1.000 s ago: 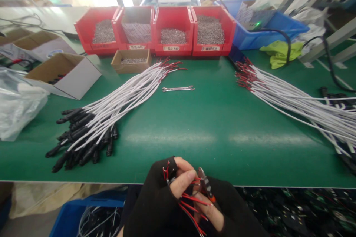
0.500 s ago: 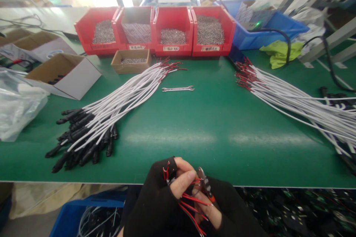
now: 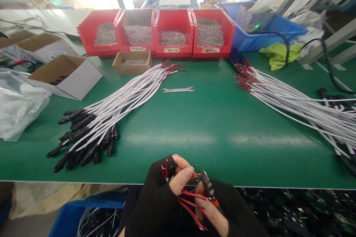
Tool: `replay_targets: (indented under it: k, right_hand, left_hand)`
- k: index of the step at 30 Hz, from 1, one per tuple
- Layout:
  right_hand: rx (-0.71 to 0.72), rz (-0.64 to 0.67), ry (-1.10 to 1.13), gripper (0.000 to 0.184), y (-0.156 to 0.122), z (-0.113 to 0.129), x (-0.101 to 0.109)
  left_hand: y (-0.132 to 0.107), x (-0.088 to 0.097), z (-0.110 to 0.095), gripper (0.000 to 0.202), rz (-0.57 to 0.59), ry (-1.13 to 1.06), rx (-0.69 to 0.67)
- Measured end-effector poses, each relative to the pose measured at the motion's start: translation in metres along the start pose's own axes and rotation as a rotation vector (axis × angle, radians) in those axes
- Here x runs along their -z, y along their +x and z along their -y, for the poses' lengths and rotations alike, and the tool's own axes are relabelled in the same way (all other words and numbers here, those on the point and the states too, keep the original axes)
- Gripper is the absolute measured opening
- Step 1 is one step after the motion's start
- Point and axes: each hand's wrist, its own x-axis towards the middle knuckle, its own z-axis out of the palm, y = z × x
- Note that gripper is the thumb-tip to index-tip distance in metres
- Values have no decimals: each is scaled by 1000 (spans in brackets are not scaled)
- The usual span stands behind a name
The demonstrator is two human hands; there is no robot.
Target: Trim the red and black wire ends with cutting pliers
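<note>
- The left grip [image 3: 180, 177] pinches red wires [image 3: 194, 194] between thumb and fingers; more poke out above and below it, too tangled to count.
- The right grip [image 3: 213, 213], just beside, grasps one pair of pliers [image 3: 207, 186], tips near the wire ends.
- Beyond both grips on the tabletop [image 3: 211, 129]: one wrench [image 3: 178, 89], two white cable bundles [image 3: 122, 100], four red bins [image 3: 185, 52].
- Both hands angle inward, fingers curled.

Ahead of fingers [image 3: 181, 181], open lane ran over green tabletop [image 3: 194, 122] up to wrench [image 3: 178, 90]; white cable bundle [image 3: 125, 94] barred forward-left, second bundle [image 3: 294, 98] forward-right; red bins [image 3: 185, 52] stood beyond wrench.
</note>
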Motion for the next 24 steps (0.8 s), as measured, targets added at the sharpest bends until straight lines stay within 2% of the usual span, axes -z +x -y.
replay_targets:
  k: [4,12,18,22,24]
  right_hand:
    - [-54,37,-43,37,-3,5,7]
    - [-70,33,-35,46,-3,-6,4]
    - [-123,30,121,36,-3,-29,3]
    - [-39,35,423,30,2,-30,-12]
    - [20,57,464,26,4,-25,-17]
  left_hand:
    - [-1,-1,-2,28,-46,63,12]
    - [0,0,-5,26,-28,119,-48]
    - [1,-2,-5,26,-26,109,-33]
    - [2,-3,-7,26,-27,101,-28]
    - [1,-3,-8,26,-31,99,-24]
